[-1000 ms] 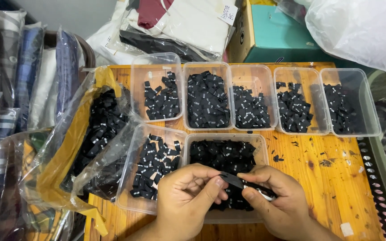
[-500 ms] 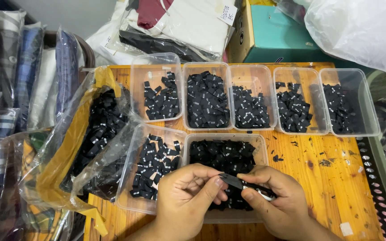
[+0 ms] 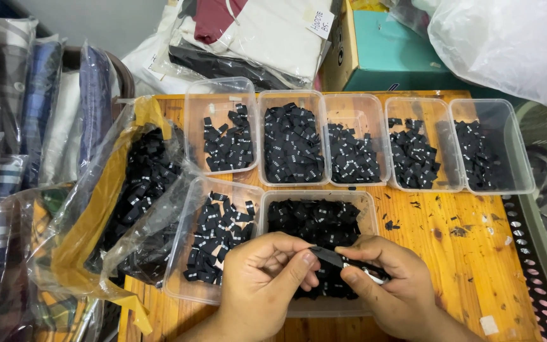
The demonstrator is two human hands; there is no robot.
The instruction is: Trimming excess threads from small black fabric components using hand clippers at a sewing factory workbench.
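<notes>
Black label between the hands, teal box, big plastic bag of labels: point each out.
black label [image 3: 328, 256], head view, its flat middle.
teal box [image 3: 387, 54], head view, its top face.
plastic bag [image 3: 135, 183], head view, labels inside.

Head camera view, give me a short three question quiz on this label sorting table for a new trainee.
1. True or false: both hands pinch one black label between them.
2. How many clear tubs stand in the back row?
A three
B five
C seven
3. What lies left of the tubs, holding more black labels?

Key
1. True: the left hand and right hand hold it over the front right tub.
2. B: five tubs, from the back left tub to the back right tub.
3. An open clear plastic bag.
</notes>
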